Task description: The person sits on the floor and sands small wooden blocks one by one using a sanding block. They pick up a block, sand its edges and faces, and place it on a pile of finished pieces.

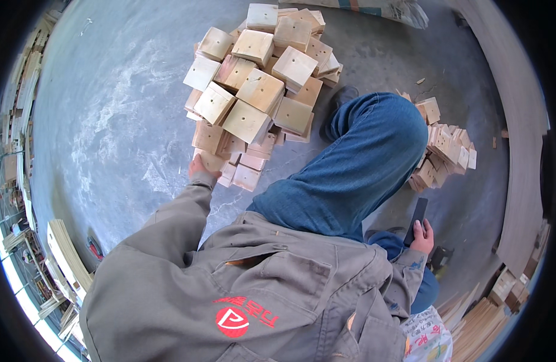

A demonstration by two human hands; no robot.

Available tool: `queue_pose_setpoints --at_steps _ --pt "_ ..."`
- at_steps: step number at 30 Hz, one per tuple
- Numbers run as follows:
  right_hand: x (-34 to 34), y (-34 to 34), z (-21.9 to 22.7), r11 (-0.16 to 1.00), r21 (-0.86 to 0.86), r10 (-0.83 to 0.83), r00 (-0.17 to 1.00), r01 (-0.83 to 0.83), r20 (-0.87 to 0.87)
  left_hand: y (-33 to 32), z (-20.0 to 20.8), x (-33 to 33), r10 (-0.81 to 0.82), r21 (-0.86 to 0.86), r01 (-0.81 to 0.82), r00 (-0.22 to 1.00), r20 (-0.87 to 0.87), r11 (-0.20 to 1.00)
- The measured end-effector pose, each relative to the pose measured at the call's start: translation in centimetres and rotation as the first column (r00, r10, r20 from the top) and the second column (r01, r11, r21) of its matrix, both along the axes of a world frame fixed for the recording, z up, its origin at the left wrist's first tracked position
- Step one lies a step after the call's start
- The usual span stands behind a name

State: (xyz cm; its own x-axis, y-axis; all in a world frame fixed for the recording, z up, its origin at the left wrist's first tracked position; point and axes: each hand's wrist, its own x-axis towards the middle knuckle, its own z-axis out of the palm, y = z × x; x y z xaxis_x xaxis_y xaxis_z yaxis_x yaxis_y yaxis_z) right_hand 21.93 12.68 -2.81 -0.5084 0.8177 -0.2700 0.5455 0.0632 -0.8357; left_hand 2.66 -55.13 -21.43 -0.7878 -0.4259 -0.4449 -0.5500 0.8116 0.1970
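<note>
Blocks (260,90) sit in a loose heap on the concrete floor (121,108), straight ahead. Left hand (202,166) rests on a low block at the heap's near edge; can't tell if the fingers are curled round it. Right hand (422,236) is wrapped round a dark flat tool (418,216) by the knee. Tugging that bottom block could slide the upper ones down, they're stacked crooked.

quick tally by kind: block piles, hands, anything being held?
Piles of square wooden blocks: 2, the big pile ahead and a smaller pile to the right
Hands: 2, the left hand on the big pile's lower blocks, the right hand low at the right
Held things: 1, a flat dark object in the right hand's grip
Total: 5
</note>
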Motion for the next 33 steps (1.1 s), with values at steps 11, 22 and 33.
queue_pose_setpoints --at_steps 11,22,33 --pt "-0.2 -0.3 0.1 1.000 0.019 -0.005 1.000 0.005 0.006 -2.3 0.1 -2.2 -0.004 0.018 0.007 0.993 -0.117 1.000" --pt "-0.6 -0.1 0.5 1.000 0.007 0.007 0.999 -0.008 0.042 -3.4 -0.7 -1.9 0.002 0.068 0.005 0.994 -0.107 0.998" --pt "-0.5 -0.3 1.0 1.000 0.015 0.005 1.000 -0.005 0.025 -1.4 2.0 1.7 -0.191 -0.014 0.204 0.888 -0.419 0.979"
